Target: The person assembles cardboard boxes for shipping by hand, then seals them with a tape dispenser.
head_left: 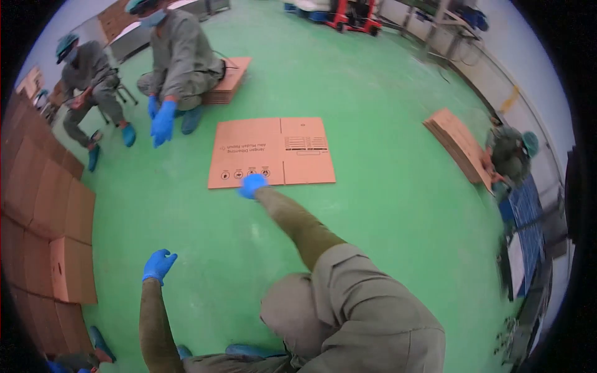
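A flattened cardboard box point(273, 149) lies on the green floor ahead, with printed text and handling symbols on its upper face. My right hand point(253, 186), in a blue glove, is at the box's near edge and overlaps it in view. Its fingers are blurred, so whether they grip the cardboard cannot be told. Off to the left, my left hand point(160, 266), also gloved in blue, is over bare floor with its fingers loosely bent and apart, holding nothing.
Stacked cartons point(73, 270) line the left side. One co-worker point(183, 59) squats beside a pile of flat cardboard point(230, 81); another person point(90, 78) sits farther left. At right, a person point(510, 155) handles leaning cardboard sheets point(459, 146). A red pallet jack point(354, 15) stands at the back.
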{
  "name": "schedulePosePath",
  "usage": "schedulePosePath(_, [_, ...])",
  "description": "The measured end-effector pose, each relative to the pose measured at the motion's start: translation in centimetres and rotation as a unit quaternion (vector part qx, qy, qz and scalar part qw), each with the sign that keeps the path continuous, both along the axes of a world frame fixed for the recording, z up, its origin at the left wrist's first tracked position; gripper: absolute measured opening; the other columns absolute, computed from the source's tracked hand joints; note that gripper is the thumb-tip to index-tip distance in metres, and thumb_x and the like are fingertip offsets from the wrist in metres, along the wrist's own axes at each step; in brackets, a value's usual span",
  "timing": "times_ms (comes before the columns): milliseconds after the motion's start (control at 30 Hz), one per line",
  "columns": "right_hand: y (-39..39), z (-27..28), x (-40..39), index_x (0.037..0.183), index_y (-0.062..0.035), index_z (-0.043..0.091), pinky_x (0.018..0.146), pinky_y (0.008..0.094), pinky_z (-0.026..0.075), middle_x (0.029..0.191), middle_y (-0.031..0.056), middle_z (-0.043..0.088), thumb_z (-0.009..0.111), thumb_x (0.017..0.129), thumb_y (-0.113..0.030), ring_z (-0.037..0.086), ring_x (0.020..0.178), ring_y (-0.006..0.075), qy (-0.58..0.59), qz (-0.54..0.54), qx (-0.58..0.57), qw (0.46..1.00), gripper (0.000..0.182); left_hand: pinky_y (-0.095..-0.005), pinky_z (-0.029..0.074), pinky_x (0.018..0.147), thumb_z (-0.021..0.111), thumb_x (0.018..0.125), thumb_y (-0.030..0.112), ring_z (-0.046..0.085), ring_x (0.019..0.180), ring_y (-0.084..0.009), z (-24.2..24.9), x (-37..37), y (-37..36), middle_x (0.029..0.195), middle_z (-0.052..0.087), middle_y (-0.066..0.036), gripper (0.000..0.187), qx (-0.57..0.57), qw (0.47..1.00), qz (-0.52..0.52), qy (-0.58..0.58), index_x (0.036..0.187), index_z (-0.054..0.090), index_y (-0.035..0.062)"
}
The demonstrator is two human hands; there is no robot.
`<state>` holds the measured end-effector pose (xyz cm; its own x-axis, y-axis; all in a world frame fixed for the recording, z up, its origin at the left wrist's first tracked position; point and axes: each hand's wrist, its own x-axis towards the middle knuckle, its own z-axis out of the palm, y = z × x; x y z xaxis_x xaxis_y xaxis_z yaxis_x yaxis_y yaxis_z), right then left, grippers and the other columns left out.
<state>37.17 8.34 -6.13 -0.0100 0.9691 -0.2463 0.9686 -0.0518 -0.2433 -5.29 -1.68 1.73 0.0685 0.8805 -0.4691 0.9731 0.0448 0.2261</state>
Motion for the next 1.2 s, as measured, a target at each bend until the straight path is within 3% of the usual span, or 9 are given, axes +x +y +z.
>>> schedulePosePath(100, [-0.2,-3.6,6.9,0.101,-0.0114,0.072,0.084,0.0443,0.053,0.101,0.0158,0.07,0.054,0.084,-0.05,0.067,0.096,0.0324,-0.039,-0.1,0.001,0.994,0.046,-0.0414,0.049,0.093,0.062,0.084,0.047,0.062,0.107,-0.0351,1.1,-0.4,-1.8,0.116,0.065,-0.02,0.056,-0.009,1.0,0.002,0.03,0.118,0.063,0.0038])
schedulePosePath(200, [0.9,-7.1,10.0,0.127,-0.0003,0.055,0.097,0.0474,0.046,0.132,0.025,0.052,0.065,0.079,-0.052,0.05,0.122,0.0398,-0.094,-0.278,0.104,0.95,0.071,-0.0415,0.048,0.094,0.061,0.084,0.048,0.062,0.109,-0.0353,-0.5,-2.3,-2.4,0.117,0.065,-0.02,0.056,-0.039,0.997,-0.001,0.061,0.12,0.062,0.0046])
schedulePosePath(300, [2.7,-7.8,12.0,0.138,0.0009,0.039,0.101,0.0496,0.04,0.14,0.026,0.04,0.064,0.081,-0.051,0.037,0.132,0.0407,0.032,-0.365,0.008,0.931,0.082,-0.0409,0.049,0.093,0.06,0.085,0.048,0.062,0.106,-0.0352,-0.1,-2.0,-3.1,0.114,0.066,-0.021,0.056,-0.053,0.994,-0.002,0.093,0.117,0.064,0.0027])
schedulePosePath(400, [2.4,-8.7,10.5,0.136,0.0018,0.041,0.104,0.0508,0.037,0.141,0.0265,0.039,0.063,0.083,-0.046,0.035,0.133,0.0425,0.058,-0.351,0.094,0.93,0.075,-0.0408,0.049,0.093,0.06,0.085,0.048,0.062,0.107,-0.0344,-2.7,-3.3,-2.8,0.114,0.065,-0.021,0.055,-0.065,0.994,-0.014,0.09,0.117,0.064,0.0035])
schedulePosePath(533, [-3.4,-9.8,4.7,0.132,0.0008,0.047,0.109,0.0503,0.032,0.141,0.0257,0.038,0.058,0.089,-0.037,0.033,0.134,0.0425,0.091,-0.142,0.288,0.943,0.058,-0.0412,0.049,0.093,0.061,0.085,0.049,0.062,0.107,-0.0341,-4.3,-2.2,-2.0,0.114,0.066,-0.019,0.055,-0.086,0.993,-0.006,0.085,0.117,0.064,0.0045])
schedulePosePath(733, [-13.6,-10.3,-2.5,0.131,-0.0034,0.051,0.11,0.05,0.031,0.142,0.0235,0.04,0.059,0.088,-0.031,0.035,0.134,0.0414,0.191,0.046,0.237,0.951,0.051,-0.0421,0.049,0.091,0.062,0.082,0.049,0.063,0.105,-0.0341,-8.0,0.2,0.0,0.112,0.067,-0.017,0.053,-0.071,0.993,-0.044,0.079,0.114,0.065,0.0062])
schedulePosePath(967, [-21.9,-4.8,-1.3,0.119,-0.0037,0.057,0.106,0.0495,0.036,0.13,0.0232,0.049,0.062,0.086,-0.03,0.043,0.126,0.041,0.131,-0.013,0.207,0.969,0.042,-0.0455,0.05,0.081,0.06,0.084,0.046,0.064,0.092,-0.0397,-13.8,9.6,6.0,0.099,0.067,-0.022,0.049,-0.013,0.986,-0.156,-0.054,0.097,0.067,-0.0007])
schedulePosePath(1100, [-27.0,-2.8,4.7,0.115,-0.0022,0.059,0.101,0.049,0.04,0.122,0.0227,0.056,0.064,0.084,-0.035,0.05,0.119,0.0398,0.037,-0.126,0.207,0.969,0.045,-0.0394,0.051,0.074,0.06,0.089,0.035,0.067,0.082,-0.0322,-11.5,17.5,4.9,0.09,0.069,-0.02,0.037,0.081,0.924,-0.09,-0.362,0.097,0.066,-0.0007])
schedulePosePath(1200, [-31.3,-3.8,10.0,0.116,-0.0021,0.06,0.098,0.0491,0.042,0.122,0.0236,0.058,0.06,0.086,-0.044,0.053,0.115,0.0404,-0.036,-0.233,0.13,0.963,0.052,-0.0368,0.051,0.074,0.06,0.089,0.032,0.068,0.081,-0.026,-10.7,20.4,1.0,0.089,0.069,-0.017,0.035,0.029,0.913,-0.123,-0.387,0.099,0.066,-0.0007])
